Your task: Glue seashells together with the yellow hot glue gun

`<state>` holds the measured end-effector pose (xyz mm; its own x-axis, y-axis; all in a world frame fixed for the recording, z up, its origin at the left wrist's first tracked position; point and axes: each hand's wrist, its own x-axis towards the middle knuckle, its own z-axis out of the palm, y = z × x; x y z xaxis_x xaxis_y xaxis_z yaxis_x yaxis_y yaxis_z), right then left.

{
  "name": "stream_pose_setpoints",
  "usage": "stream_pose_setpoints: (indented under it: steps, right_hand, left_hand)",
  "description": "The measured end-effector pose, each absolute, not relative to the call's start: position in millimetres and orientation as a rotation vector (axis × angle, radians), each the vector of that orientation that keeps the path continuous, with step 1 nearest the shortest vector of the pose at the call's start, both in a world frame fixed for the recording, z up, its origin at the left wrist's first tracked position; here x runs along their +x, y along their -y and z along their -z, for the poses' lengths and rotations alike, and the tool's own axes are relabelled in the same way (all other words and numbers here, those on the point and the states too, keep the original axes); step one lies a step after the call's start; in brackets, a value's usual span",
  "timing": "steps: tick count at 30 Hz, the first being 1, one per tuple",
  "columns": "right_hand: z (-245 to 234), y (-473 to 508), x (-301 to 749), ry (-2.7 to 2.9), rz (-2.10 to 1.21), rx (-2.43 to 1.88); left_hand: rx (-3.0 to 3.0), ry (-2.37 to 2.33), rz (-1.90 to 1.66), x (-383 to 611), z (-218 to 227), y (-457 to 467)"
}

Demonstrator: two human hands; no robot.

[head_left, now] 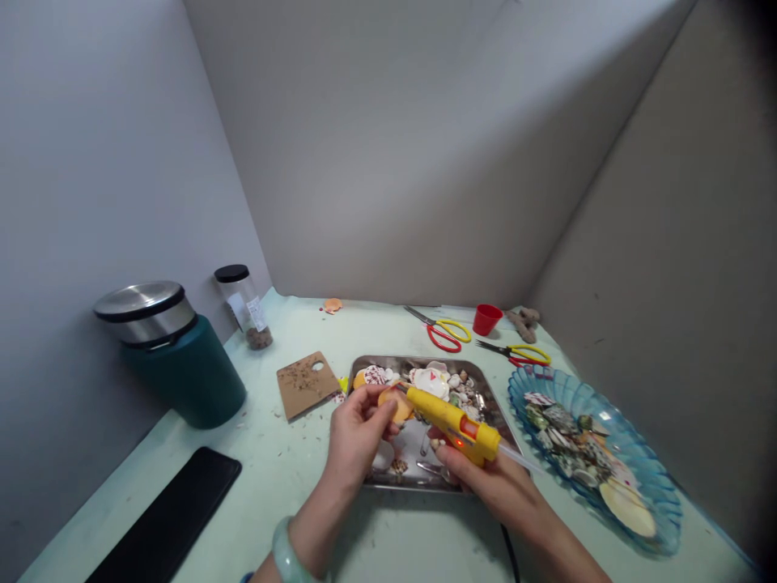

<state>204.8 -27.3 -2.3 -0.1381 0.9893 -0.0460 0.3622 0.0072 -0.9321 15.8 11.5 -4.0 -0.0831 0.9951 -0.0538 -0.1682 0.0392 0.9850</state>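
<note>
My left hand is closed on an orange seashell, pinching its left edge over the metal tray. In my right hand is a yellow hot glue gun, its fingers wrapped round the handle. The gun's nozzle points left and sits at the shell's upper edge; I cannot tell whether it touches. A clear glue stick sticks out of the gun's back, and a small red-orange light glows on its side. Beneath both hands lies the metal tray with many shells, white pieces and tweezers.
A blue plate of shells stands right. Behind the tray are two scissors and a red cup. At left are a brown board, a jar, a green container and a black flat object.
</note>
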Motion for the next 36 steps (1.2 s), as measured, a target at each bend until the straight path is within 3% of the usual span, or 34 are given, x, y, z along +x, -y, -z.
stream_pose_setpoints:
  steps: [18,36]
  right_hand:
    - [5,26,207,1.640,-1.070,-1.355]
    - [-4,27,205,1.758,-0.957,-1.336]
  left_hand:
    - [1.118,-1.238,-1.332,15,9,-12]
    - [2.032,-1.576,-1.583,15,8,2]
